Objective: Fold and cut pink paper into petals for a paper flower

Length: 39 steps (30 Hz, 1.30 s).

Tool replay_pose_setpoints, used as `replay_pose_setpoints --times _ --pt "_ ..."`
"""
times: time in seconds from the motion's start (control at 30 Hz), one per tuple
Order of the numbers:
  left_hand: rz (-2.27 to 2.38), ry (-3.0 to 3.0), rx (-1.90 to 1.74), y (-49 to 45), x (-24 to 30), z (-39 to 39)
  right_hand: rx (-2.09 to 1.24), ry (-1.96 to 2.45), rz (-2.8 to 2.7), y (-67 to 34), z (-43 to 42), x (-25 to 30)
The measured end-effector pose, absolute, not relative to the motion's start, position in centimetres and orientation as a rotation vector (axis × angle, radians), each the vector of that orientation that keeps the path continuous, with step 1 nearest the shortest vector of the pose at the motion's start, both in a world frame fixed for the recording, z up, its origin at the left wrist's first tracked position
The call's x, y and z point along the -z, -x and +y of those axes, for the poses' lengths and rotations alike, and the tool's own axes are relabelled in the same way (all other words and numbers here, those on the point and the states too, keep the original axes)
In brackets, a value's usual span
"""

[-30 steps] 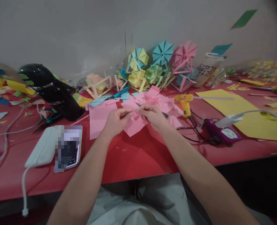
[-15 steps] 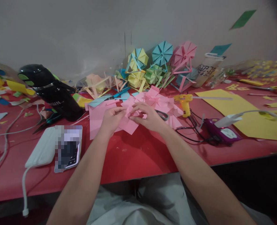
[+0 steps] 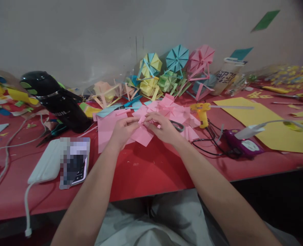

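Observation:
Between my two hands is a small folded piece of pink paper (image 3: pixel 142 120), pinched at its edges. My left hand (image 3: pixel 124 130) closes on its left side with thumb and fingertips. On the other side my right hand (image 3: pixel 162 126) grips it, fingers curled over the top. Beneath and behind lie more pink folded papers (image 3: pixel 167 106) in a loose pile, and a flat pink sheet (image 3: pixel 105 131) extends to the left. Dark scissor handles (image 3: pixel 177 125) show just right of my right hand. My fingers cover part of the held piece.
A yellow glue gun (image 3: pixel 202 112) with its black cord and a purple power socket (image 3: pixel 241 143) stand to the right, near a yellow sheet (image 3: pixel 274 126). Left are a black bottle (image 3: pixel 61 106), power bank (image 3: pixel 47 162) and phone (image 3: pixel 76 167). Paper wheels (image 3: pixel 177 58) line the wall.
My hands have stayed at the same spot on the pink paper. The right fingers have drawn in closer to the left ones, and the paper has shifted slightly.

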<state>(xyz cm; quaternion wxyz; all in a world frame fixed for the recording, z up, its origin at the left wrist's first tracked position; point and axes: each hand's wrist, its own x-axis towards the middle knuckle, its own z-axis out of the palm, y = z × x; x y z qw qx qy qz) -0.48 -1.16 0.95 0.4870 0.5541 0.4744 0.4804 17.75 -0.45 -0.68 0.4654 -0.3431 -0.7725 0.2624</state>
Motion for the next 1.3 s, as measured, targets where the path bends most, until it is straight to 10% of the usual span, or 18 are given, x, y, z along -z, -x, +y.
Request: replay_pose_setpoints --times 1.3 --pt "1.216 -1.575 -1.089 0.5 -1.2 -1.4 -0.835 1.009 -1.820 -18.3 -0.7 -0.5"
